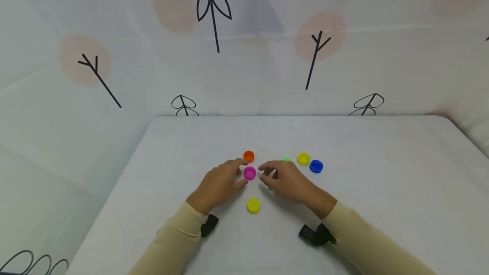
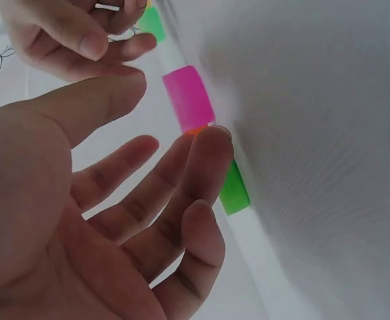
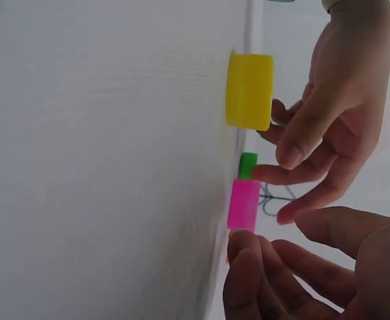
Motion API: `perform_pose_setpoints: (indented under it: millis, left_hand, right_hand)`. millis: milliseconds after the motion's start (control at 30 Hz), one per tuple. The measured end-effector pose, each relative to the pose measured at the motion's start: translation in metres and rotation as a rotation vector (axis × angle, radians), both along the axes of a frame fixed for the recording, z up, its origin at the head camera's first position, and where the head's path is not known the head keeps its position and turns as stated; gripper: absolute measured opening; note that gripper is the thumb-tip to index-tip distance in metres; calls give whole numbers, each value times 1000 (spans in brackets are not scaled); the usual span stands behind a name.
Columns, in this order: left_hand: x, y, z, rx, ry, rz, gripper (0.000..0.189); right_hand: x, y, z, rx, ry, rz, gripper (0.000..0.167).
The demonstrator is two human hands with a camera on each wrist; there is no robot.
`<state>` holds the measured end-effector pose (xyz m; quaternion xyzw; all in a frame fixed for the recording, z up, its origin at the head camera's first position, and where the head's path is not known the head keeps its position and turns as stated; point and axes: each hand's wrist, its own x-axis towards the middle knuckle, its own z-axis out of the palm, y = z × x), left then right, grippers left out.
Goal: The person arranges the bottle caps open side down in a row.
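Magenta cap (image 1: 250, 173), round and straight-sided, lies hollow side up.

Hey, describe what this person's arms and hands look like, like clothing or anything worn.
Long, plain beige sleeves reach the wrists. A small black device sits by the left cuff and another black device by the right. The left hand and right hand are bare, without gloves.

White table (image 1: 389, 181) — behind it, a pale plant-print backdrop (image 1: 259, 75).
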<state>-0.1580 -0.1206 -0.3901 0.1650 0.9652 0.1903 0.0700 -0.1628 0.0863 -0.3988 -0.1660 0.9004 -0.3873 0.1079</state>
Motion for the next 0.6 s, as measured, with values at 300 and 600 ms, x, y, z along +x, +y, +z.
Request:
perform_pose_setpoints:
  millis: [300,600]
  left_hand:
    - [2,4,-5,-17,2,0,59]
    - [2,7,-6,-43,20,-39,57]
  right_hand:
    - [-4,-3,0,-7,-110,21,36]
    - [-5,-1,-4,-51,-165,52,38]
